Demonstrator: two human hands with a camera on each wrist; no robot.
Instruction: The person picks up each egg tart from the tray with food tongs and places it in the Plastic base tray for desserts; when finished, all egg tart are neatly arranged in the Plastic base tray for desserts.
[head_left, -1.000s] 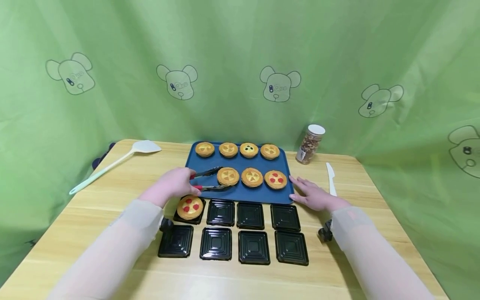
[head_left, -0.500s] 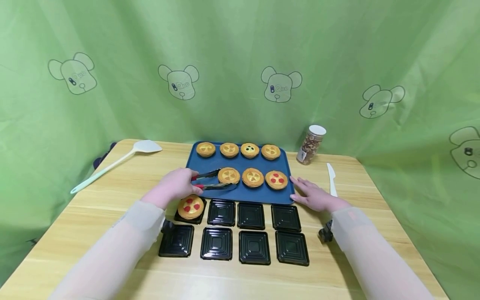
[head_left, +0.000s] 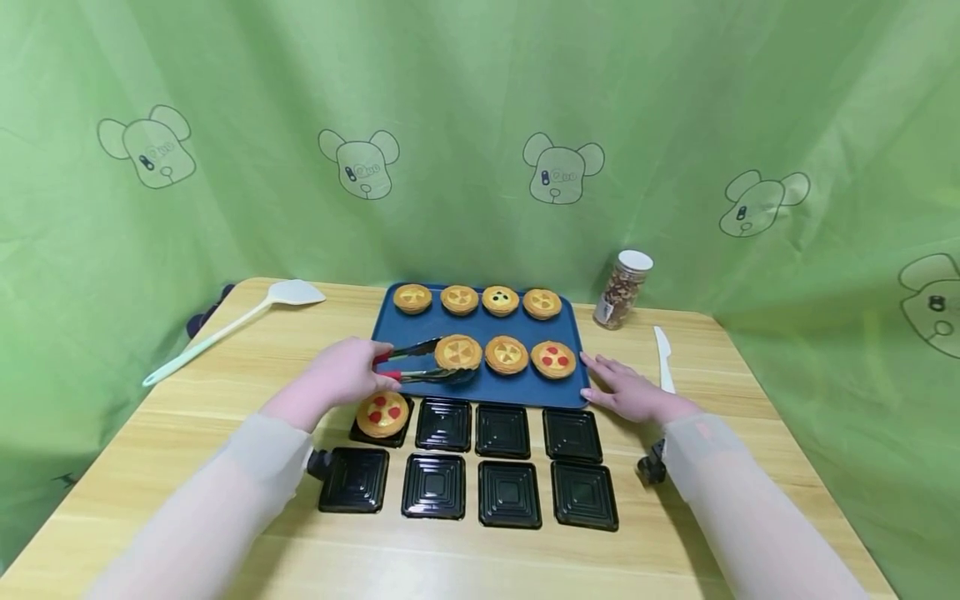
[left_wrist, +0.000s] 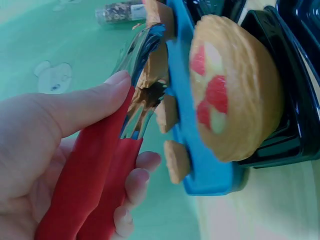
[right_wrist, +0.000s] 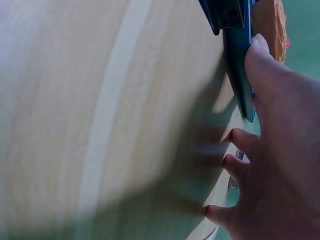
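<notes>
My left hand (head_left: 347, 372) grips a pair of tongs (left_wrist: 92, 172) by its red handles, thumb on one and fingers on the other. The tongs' dark tips lie on both sides of a tart (head_left: 458, 353) in the front row of the blue tray (head_left: 487, 327). Whether they press on it I cannot tell. Beside that tart sit a plain-topped tart (head_left: 506, 356) and a red-topped tart (head_left: 553, 360). My right hand (head_left: 630, 390) rests at the tray's right edge, its thumb touching the rim in the right wrist view and its fingers spread on the table.
Several black square plastic trays (head_left: 433, 486) stand in two rows before the blue tray; the back-left one holds a red-topped tart (head_left: 382, 415). A spatula (head_left: 294, 292) lies at the left. A lidded jar (head_left: 624, 289) and a white knife (head_left: 663, 358) are at the right.
My left wrist and forearm have swung slightly left, with the tongs still around the same tart. My right hand has stayed at the tray's edge.
</notes>
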